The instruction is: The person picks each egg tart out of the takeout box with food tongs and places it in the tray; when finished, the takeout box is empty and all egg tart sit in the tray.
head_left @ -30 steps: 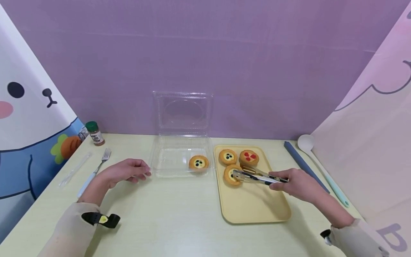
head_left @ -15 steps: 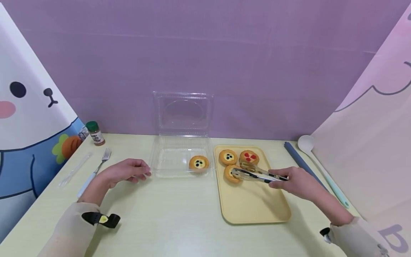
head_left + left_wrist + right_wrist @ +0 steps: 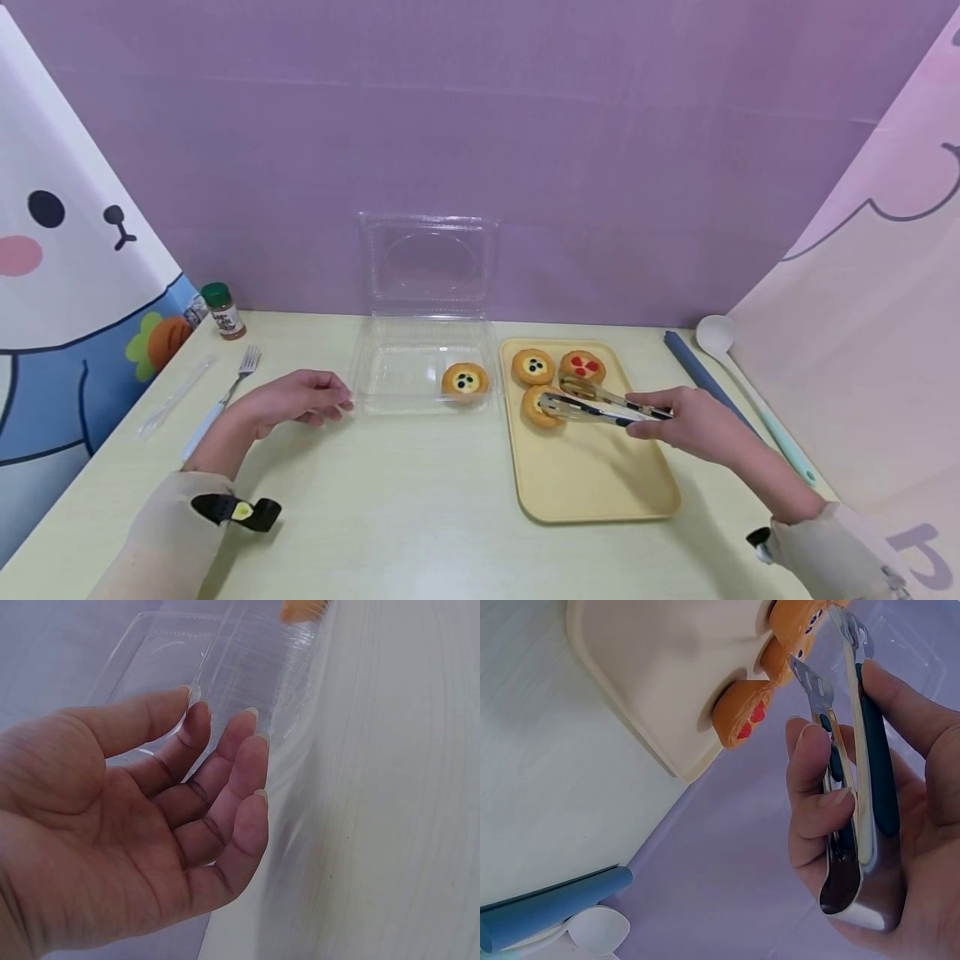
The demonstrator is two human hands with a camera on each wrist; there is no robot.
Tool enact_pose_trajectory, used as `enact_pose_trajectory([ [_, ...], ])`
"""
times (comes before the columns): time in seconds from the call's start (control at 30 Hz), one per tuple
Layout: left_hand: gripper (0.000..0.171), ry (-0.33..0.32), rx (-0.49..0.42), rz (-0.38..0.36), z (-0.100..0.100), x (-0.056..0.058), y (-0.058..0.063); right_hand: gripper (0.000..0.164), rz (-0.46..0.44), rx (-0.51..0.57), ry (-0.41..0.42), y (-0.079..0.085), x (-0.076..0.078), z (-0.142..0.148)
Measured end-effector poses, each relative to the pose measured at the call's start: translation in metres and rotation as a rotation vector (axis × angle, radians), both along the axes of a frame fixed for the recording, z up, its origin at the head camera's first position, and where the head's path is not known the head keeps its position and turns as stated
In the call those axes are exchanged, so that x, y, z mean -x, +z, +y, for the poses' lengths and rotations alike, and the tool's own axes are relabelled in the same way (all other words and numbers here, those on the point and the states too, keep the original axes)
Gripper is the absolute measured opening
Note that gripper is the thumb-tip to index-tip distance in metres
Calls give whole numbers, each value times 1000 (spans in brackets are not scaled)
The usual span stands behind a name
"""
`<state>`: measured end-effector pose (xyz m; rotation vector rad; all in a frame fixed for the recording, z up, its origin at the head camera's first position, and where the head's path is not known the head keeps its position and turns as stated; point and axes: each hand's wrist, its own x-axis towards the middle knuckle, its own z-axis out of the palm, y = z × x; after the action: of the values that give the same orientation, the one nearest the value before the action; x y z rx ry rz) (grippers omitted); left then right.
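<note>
My right hand (image 3: 693,423) grips metal tongs (image 3: 876,772) by their dark handles. The tongs' arms stand apart over the yellow tray (image 3: 592,487). One tip overlaps the nearest blueberry tart (image 3: 534,402) in the head view; the other lies in front of a tart with red fruit (image 3: 583,365). A second blueberry tart (image 3: 533,367) sits at the tray's back left. My left hand (image 3: 296,398) holds nothing, its fingers loosely bent beside a clear plastic container (image 3: 405,367). Its lid stands up, and one blueberry tart (image 3: 465,380) sits inside at the right.
At the left lie a fork (image 3: 225,400) and a thin clear-wrapped item (image 3: 176,398), with a green-capped spice jar (image 3: 223,311) behind. Right of the tray are a long blue bar (image 3: 708,383) and a white spoon (image 3: 716,335). A purple backdrop (image 3: 600,208) borders the table's back.
The tongs have risen slightly off the nearest blueberry tart, their tips shifting a little left and back. My left hand and the tarts have stayed in place.
</note>
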<state>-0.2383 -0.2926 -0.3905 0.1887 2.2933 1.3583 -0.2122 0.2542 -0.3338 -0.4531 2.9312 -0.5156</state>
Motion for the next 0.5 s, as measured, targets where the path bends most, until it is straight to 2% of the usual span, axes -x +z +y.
enact_pose_trajectory([
  [0.37,32,0,-4,4,1,-2,2,62,22,17,-18,10,1,-9],
  [0.5,32,-6,-3,8,0,-2,1,63,71,37,-6,15,4,-16],
])
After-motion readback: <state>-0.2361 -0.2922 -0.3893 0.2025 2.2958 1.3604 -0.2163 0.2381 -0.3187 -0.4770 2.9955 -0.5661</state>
